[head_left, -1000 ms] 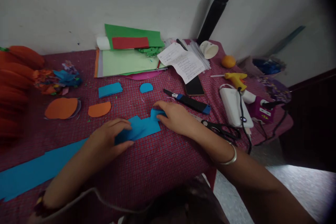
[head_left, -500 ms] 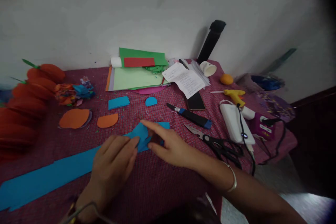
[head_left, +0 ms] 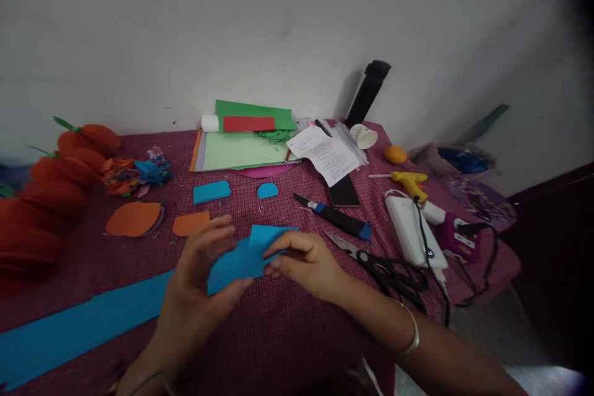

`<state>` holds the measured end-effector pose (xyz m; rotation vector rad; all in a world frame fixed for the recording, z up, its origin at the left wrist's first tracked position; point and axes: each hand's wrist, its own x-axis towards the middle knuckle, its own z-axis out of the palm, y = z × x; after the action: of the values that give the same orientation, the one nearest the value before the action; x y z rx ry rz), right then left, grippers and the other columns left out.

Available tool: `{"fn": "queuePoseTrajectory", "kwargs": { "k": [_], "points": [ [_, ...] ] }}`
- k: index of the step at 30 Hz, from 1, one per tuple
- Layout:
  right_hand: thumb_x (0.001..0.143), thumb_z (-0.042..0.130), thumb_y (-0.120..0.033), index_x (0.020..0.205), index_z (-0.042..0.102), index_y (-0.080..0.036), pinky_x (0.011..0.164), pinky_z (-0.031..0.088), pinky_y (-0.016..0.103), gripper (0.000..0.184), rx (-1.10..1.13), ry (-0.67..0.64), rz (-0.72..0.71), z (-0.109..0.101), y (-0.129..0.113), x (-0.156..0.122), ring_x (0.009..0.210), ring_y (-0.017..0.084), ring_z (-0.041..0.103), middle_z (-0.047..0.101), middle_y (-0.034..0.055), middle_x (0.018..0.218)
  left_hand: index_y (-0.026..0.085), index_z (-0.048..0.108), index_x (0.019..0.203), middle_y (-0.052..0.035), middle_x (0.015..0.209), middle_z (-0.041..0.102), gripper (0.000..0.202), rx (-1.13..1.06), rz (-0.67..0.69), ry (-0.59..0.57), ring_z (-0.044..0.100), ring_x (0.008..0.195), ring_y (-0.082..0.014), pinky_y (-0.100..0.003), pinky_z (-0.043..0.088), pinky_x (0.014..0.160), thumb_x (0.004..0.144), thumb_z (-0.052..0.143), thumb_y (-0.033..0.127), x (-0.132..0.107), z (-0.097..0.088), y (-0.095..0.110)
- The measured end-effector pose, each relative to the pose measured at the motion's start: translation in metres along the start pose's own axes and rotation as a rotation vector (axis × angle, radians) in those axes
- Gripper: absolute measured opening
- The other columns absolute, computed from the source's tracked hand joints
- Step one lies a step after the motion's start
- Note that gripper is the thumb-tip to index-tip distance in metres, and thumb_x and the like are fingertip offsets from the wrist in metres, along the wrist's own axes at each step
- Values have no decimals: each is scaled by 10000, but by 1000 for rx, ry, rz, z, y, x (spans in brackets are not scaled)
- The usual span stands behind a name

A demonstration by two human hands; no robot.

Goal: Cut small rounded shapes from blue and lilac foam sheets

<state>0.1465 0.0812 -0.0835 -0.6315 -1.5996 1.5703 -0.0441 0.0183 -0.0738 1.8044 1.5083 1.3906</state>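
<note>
A long strip of blue paper (head_left: 93, 315) runs across the cloth from the lower left to beneath my hands. My right hand (head_left: 309, 263) pinches a small blue paper piece (head_left: 266, 236) between thumb and fingers, above the strip's right end. My left hand (head_left: 195, 288) is held over the strip, thumb and fingers wide apart, gripping nothing. Beyond the hands lie a blue paper rectangle (head_left: 211, 192), a small rounded blue cutout (head_left: 268, 190), an orange half shape (head_left: 191, 223) and an orange pumpkin-shaped cutout (head_left: 133, 219).
Right of my hands lie a utility knife (head_left: 341, 219), black-handled scissors (head_left: 390, 266), a white power bank (head_left: 411, 229) with cables and a yellow glue gun (head_left: 409, 183). Paper pumpkins (head_left: 41, 223) line the left. Paper sheets (head_left: 241, 150) and a handwritten note (head_left: 327, 151) lie at the back.
My left hand has let go of the blue paper and spread its fingers. My right hand's fingers have closed on the small piece. The camera view has tilted up slightly.
</note>
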Motion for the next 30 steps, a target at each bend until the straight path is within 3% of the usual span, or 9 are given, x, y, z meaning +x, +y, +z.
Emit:
{"fn": "queuePoseTrajectory", "kwargs": {
  "k": [2,4,7,10,13,17,23,30],
  "points": [
    [813,693,-304,874,662,-195,589,522,244,129,190,-26,99,0,3,2,628,114,640,665,-9,708,324,496,1276,-89,1364,558,477,-209,-165,-118,600,1183,-272,-428,584,885,830,641,235,1,0,-1],
    [801,713,-344,886,648,-191,585,533,236,186,289,-55,158,0,6,3,623,105,649,667,-15,710,332,588,1179,-69,1332,588,388,-268,-226,-175,632,1136,-265,-413,592,868,813,650,221,0,2,-1],
    [778,736,-382,867,619,-175,585,547,230,254,380,-94,217,4,9,4,636,100,664,675,-11,729,290,695,875,-41,1166,655,107,-213,-231,-113,668,1022,-237,-389,593,835,801,656,224,-2,4,0],
    [728,778,-394,907,598,-177,587,547,232,334,412,-88,271,8,11,4,634,101,667,679,-13,740,267,672,714,-14,969,672,83,-142,-246,11,669,868,-193,-338,582,739,793,668,241,-3,6,1],
    [692,798,-406,936,592,-188,562,521,222,387,373,-4,288,11,12,3,585,94,641,660,-35,698,261,670,680,-3,897,662,82,-73,-242,95,650,784,-173,-292,538,645,750,707,239,-3,9,1],
    [735,748,-407,780,585,-184,505,449,207,279,257,132,244,12,11,4,539,86,565,603,-41,641,246,676,646,2,838,652,88,-48,-236,156,633,745,-159,-262,499,625,711,736,254,-2,15,-2],
    [717,715,-253,666,559,-184,559,384,231,178,164,243,108,11,8,7,601,91,466,530,-35,679,230,646,634,33,700,599,150,-179,-372,135,570,650,-116,-208,463,588,753,706,298,-1,20,-1],
    [700,707,-257,640,519,-188,560,358,249,209,145,283,127,13,11,7,595,105,437,497,-39,644,197,598,554,24,674,590,207,-150,-322,157,560,626,-106,-195,455,581,740,678,241,3,23,6]
  ]
}}
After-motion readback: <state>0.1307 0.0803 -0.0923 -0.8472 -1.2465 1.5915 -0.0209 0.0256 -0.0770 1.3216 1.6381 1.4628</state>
